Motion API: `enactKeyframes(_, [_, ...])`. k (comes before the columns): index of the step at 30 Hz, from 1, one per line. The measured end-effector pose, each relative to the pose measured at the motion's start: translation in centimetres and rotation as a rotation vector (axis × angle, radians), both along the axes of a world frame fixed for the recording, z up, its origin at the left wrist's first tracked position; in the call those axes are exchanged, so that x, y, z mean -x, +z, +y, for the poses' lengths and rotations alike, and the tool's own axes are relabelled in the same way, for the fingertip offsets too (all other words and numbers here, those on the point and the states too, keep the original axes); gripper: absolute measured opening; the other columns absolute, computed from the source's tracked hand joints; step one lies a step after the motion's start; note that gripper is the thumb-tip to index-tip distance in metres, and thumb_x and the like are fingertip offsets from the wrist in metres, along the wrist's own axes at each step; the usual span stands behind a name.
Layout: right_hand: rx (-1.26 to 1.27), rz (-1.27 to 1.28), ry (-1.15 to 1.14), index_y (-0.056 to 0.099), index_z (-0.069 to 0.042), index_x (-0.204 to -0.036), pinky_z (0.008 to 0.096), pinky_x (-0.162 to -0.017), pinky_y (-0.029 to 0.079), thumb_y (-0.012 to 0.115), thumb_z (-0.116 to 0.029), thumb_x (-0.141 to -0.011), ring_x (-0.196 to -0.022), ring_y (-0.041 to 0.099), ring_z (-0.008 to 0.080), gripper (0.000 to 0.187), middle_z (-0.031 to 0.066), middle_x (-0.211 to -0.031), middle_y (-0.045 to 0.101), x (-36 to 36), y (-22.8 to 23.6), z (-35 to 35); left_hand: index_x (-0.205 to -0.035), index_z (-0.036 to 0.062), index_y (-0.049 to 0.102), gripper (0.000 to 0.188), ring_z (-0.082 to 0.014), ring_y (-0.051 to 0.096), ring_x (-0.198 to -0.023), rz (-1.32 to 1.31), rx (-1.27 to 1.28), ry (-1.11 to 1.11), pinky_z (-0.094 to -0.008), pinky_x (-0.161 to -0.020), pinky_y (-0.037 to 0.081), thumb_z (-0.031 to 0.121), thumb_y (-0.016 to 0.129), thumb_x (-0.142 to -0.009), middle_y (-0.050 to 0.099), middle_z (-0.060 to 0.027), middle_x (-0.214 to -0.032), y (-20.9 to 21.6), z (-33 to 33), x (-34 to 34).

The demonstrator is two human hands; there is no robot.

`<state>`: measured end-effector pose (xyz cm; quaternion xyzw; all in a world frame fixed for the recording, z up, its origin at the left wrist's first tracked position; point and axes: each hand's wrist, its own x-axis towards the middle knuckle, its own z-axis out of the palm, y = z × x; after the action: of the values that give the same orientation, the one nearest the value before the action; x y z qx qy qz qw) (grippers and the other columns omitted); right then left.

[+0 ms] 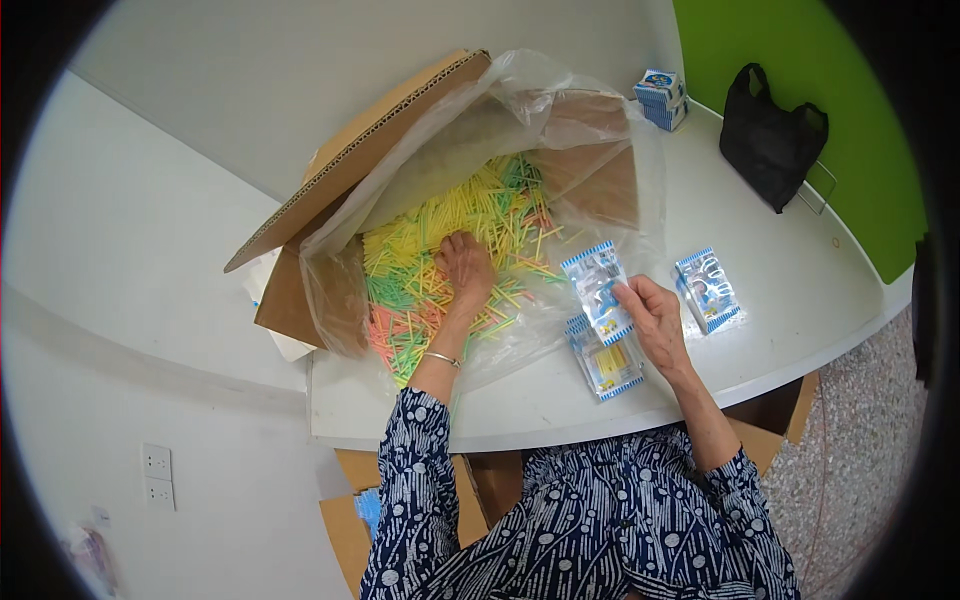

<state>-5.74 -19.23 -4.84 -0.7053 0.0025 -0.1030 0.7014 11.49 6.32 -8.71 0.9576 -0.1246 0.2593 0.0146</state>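
A heap of short, thin straw-like sticks (430,220) in yellow, green and pink lies in a clear plastic liner inside an opened cardboard box. My left hand (466,268) rests down on the yellow ones, fingers curled in; whatever they hold is hidden. Between the thumb and fingers of my right hand (652,318) is a blue-and-white packet (598,285), held raised at its right edge. Just below it, more packets (610,372) lie on the white table, the top one showing something yellow through a clear part. To the right lies another small group of packets (708,290).
The cardboard box (370,150) stands with a flap raised at the left. Its plastic liner (500,360) spreads over the table (510,410). Small blue-and-white boxes (661,98) and a black bag (772,140) are at the far right. Open cartons (345,520) stand below the table edge.
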Motion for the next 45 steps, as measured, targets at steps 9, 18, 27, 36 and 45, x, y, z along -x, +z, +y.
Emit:
enactKeyframes(9, [-0.608, 0.067, 0.098, 0.063, -0.007, -0.094, 0.0188, -0.064, 0.042, 0.057, -0.025, -0.092, -0.074, 0.057, 0.0058, 0.02, -0.0018, -0.085, 0.064, -6.6, -3.3, 5.8, -0.095, 0.0018, 0.049, 0.017, -0.0313, 0.055, -0.081, 0.191, 0.45, 0.025, -0.0459, -0.08, 0.035, 0.019, 0.048, -0.093, 0.061, -0.0152, -0.085, 4.5, 0.0, 0.8])
enactKeyframes(18, [-1.271, 0.333, 0.13, 0.053, 0.0, -0.115, 0.0406, -0.1, 0.041, 0.045, -0.02, -0.096, -0.107, 0.055, 0.0248, 0.028, 0.0142, -0.111, 0.061, -11.5, -4.4, 12.8, -0.103, 0.0051, 0.047, 0.014, -0.0211, 0.061, -0.083, 0.664, 1.983, -0.312, -0.0332, -0.077, 0.049, 0.013, 0.054, -0.093, 0.062, -0.0129, -0.09, 5.2, -3.8, 4.4])
enactKeyframes(27, [-1.437, 0.242, 0.074, 0.053, 0.002, -0.112, 0.034, -0.09, 0.046, 0.045, -0.015, -0.096, -0.099, 0.058, 0.0226, 0.024, 0.0139, -0.109, 0.061, -11.8, -4.9, 13.2, -0.109, 0.0037, 0.052, 0.025, -0.015, 0.056, -0.089, 0.448, 1.945, -0.396, -0.0276, -0.076, 0.047, 0.009, 0.063, -0.087, 0.058, -0.0064, -0.097, 3.3, -6.4, 6.6])
enactKeyframes(36, [-1.389, 0.255, -0.017, 0.053, 0.0, -0.11, 0.0331, -0.088, 0.047, 0.048, -0.015, -0.096, -0.095, 0.058, 0.0205, 0.021, 0.0113, -0.103, 0.061, -11.0, -3.6, 13.3, -0.101, 0.0007, 0.056, 0.021, -0.0094, 0.053, -0.079, 0.489, 1.762, -0.301, -0.0237, -0.068, 0.045, 0.02, 0.056, -0.093, 0.058, -0.0022, -0.092, 2.2, -6.6, 6.8])
enactKeyframes(45, [-1.051, 0.074, 0.108, 0.059, -0.005, -0.098, 0.0279, -0.078, 0.05, 0.058, -0.018, -0.091, -0.079, 0.06, 0.0122, 0.015, 0.004, -0.09, 0.064, -9.4, -2.1, 10.6, -0.109, 0.0038, 0.05, 0.018, -0.0185, 0.058, -0.086, 0.516, 2.065, -0.42, -0.0321, -0.073, 0.049, 0.016, 0.048, -0.096, 0.06, -0.0092, -0.096, 4.2, -4.0, 4.2])
